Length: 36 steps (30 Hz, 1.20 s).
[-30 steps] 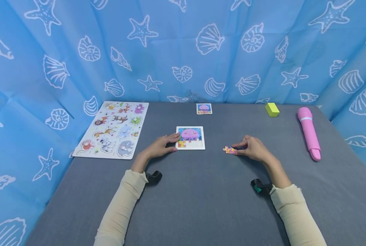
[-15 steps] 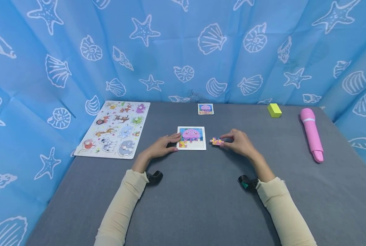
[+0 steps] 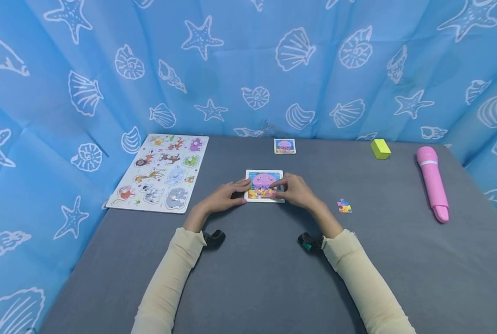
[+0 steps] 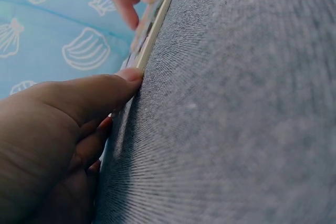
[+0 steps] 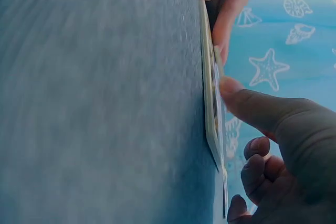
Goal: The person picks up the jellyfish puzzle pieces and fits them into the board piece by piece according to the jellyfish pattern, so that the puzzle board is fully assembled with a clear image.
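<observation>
A small white-framed jigsaw puzzle (image 3: 264, 178) with a pink jellyfish picture lies flat in the middle of the table. My left hand (image 3: 225, 195) holds its left side, thumb at the near corner and fingers further up the edge. Over the puzzle's lower right, my right hand (image 3: 297, 190) pinches a pink and yellow puzzle piece (image 3: 267, 191) between thumb and fingers. From the side, in the right wrist view, the piece (image 5: 218, 59) sits close over the frame, slightly tilted. Fingers cover part of the piece and the frame's right edge.
A loose puzzle piece (image 3: 344, 206) lies right of the right hand. Behind the puzzle is a small jellyfish picture card (image 3: 284, 146). An animal board (image 3: 158, 174) lies at left; a yellow-green block (image 3: 380, 149) and a pink microphone (image 3: 433, 183) are at right. A blue curtain (image 3: 232, 60) hangs behind.
My right hand has carried the puzzle piece leftward from the table onto the puzzle's lower row. A loose piece once covered by that hand now shows. The left hand keeps its place.
</observation>
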Motion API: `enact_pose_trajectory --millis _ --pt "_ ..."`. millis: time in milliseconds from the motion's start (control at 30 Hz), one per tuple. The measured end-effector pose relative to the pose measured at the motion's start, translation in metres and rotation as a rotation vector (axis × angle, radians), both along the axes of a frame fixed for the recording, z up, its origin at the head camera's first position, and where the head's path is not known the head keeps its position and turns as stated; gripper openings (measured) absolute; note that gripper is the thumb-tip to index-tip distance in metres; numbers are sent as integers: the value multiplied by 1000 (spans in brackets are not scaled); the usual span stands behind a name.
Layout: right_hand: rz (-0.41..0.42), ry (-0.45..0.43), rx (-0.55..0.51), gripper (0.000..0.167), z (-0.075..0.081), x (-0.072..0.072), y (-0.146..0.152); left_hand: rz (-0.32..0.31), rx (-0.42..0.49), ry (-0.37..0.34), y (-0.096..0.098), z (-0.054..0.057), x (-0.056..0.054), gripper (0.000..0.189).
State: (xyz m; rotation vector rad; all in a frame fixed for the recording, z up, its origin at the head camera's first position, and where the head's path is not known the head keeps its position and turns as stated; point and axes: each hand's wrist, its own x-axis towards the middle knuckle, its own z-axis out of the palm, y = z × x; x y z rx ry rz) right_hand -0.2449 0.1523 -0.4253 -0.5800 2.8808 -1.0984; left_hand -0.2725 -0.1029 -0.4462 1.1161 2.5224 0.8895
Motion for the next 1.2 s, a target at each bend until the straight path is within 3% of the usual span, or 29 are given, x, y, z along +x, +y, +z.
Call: enact_pose_trajectory --millis 300,433,667,933,1200 --pt "9 -38 3 27 -1 -3 -5 -2 8 -6 1 1 -2 55" --pt "42 -8 3 27 0 -6 -8 -6 22 -7 1 2 -2 54" --pt "63 27 164 27 1 -9 -14 -30 41 8 4 3 -2 54" --pt "17 -79 112 25 -2 -13 -16 -26 49 0 3 4 -1 53" --pt "21 -66 94 32 -1 -11 -16 -18 32 -3 1 1 -2 53"
